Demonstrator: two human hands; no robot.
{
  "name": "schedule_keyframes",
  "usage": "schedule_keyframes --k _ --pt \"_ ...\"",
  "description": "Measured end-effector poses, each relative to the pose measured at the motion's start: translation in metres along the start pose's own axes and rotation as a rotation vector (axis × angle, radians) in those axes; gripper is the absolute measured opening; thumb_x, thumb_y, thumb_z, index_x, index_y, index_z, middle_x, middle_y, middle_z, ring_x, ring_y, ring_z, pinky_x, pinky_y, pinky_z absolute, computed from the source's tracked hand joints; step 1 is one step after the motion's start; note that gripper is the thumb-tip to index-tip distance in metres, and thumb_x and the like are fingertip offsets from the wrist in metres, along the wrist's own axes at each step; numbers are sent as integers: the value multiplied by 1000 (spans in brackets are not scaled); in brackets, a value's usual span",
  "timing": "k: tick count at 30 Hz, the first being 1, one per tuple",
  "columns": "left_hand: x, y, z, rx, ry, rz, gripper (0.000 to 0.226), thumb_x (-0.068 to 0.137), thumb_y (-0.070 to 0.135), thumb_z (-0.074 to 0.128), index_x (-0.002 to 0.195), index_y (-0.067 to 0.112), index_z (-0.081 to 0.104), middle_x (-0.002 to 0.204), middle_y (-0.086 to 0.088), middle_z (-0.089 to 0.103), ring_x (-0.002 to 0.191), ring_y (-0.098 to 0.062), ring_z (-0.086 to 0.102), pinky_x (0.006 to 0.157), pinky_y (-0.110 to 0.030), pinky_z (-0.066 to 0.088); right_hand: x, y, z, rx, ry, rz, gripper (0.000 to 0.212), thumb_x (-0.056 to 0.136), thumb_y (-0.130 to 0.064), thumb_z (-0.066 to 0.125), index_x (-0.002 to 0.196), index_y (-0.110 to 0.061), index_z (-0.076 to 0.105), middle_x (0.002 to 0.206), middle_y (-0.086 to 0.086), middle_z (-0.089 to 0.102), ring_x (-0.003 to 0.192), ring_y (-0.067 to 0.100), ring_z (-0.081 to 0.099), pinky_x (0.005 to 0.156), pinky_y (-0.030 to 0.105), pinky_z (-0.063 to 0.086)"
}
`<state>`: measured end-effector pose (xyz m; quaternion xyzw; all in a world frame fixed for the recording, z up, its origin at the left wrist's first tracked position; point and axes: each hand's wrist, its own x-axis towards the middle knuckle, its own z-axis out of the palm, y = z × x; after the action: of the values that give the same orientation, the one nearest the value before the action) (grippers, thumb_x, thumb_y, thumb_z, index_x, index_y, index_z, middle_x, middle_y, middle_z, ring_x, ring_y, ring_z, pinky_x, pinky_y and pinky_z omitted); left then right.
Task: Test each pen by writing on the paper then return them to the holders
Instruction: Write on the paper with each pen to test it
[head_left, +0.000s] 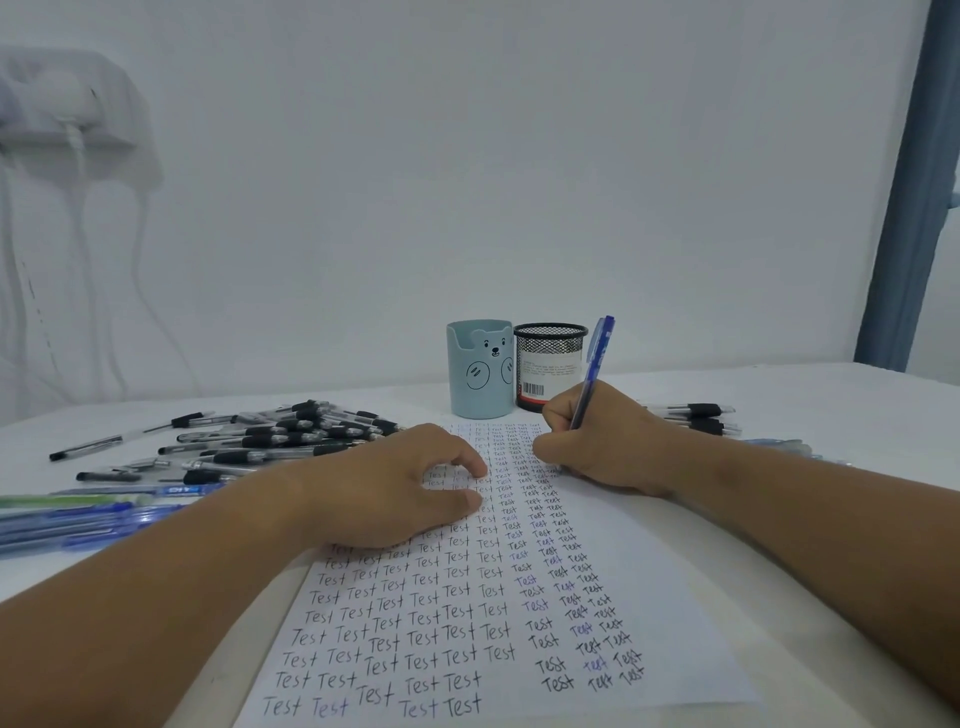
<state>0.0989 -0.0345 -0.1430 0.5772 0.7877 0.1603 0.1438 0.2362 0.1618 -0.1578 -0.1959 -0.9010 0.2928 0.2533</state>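
Observation:
A white sheet of paper (649, 613) covered with rows of the word "Test" lies in front of me. My right hand (602, 436) grips a blue pen (597, 358) upright, its tip down on the paper's far right part and hidden by the fingers. My left hand (395, 483) rests on the paper with relaxed fingers, holding nothing. Behind the paper stand a light blue bear-print holder (479, 369) and a black mesh holder (549, 364), side by side, with no pens showing above their rims.
A heap of black-grip pens (270, 441) lies left of the paper. Blue pens (93, 519) lie at the near left. A few more black-grip pens (696, 418) and light blue ones (779, 447) lie behind my right arm. A wall stands close behind the table.

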Motion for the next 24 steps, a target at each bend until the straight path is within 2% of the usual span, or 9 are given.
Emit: schedule_keyframes --k 5,9,14,20,24 --pt "-1 0 -1 0 0 -1 31 97 55 53 128 52 51 142 30 37 128 5 33 107 -21 25 1 0 1 -8 16 6 46 81 -10 69 51 -18 35 45 -6 35 45 7 33 44 15 30" --pt "-1 1 0 4 2 7 33 98 54 53 130 50 50 142 30 36 124 6 32 105 -19 23 1 1 0 3 -9 19 47 82 -11 69 51 -19 35 44 -6 32 45 9 33 46 17 30" --pt "1 0 0 15 1 7 32 97 55 53 129 51 50 143 31 36 131 5 33 106 -20 24 0 -1 0 -8 0 26 46 82 -11 69 50 -19 36 43 -7 34 44 6 33 44 13 30" --pt "0 -1 0 12 1 17 33 97 56 53 130 51 50 143 31 37 130 5 34 106 -20 25 1 -3 1 -27 1 28 46 81 -9 68 52 -19 35 45 -6 33 48 11 34 54 25 33" --pt "0 -2 0 1 -3 7 33 97 57 53 129 53 49 142 32 36 126 6 35 104 -20 26 -1 -3 1 -24 46 8 45 83 -12 68 52 -18 35 42 -10 32 45 6 33 53 23 33"
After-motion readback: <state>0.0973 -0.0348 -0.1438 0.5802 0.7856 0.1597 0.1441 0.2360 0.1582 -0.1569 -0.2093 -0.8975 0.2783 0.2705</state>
